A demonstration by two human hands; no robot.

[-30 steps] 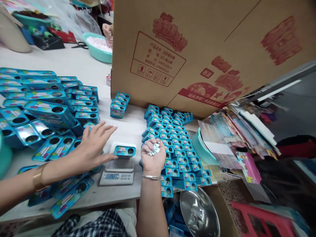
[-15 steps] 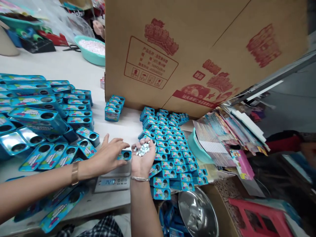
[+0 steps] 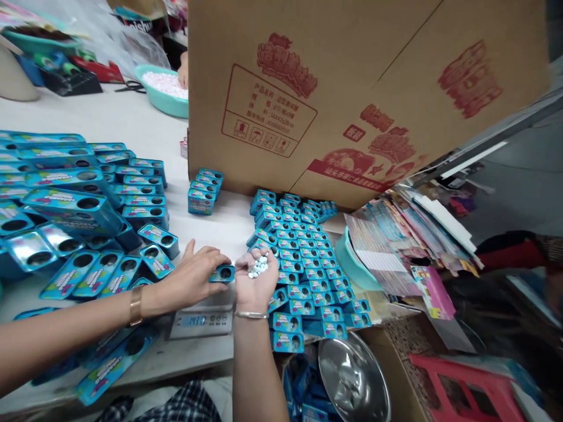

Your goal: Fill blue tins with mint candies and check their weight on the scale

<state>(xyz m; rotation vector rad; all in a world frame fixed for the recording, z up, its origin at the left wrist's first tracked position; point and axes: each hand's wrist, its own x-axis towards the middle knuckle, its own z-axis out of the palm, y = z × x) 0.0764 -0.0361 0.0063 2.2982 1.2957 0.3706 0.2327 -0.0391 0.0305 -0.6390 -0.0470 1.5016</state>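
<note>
My left hand (image 3: 192, 275) grips a small blue tin (image 3: 223, 274) with a round hole in its top, above a digital scale (image 3: 200, 322) with a lit display. Right against the tin, my right hand (image 3: 255, 281) is palm up with fingers curled, cupping small pale pellets (image 3: 259, 267) that look like candies. Close-set rows of blue tins (image 3: 303, 258) stand just right of my right hand; some of their holes look filled. More blue tins (image 3: 73, 211), with dark holes, stand and lie around my left forearm.
A big cardboard box (image 3: 352, 88) walls off the table's back right. A co-worker's hand (image 3: 183, 70) is at a turquoise basin (image 3: 160, 99) of pale pellets. Stacked printed cards (image 3: 396, 234) lie at the right. Below the table edge are a metal bowl (image 3: 352, 375) and a red stool (image 3: 466, 381).
The pellets in my right palm have shifted and look fewer on the side towards the tin. The scale's reading has risen slightly. A co-worker's hand has come down to the basin.
</note>
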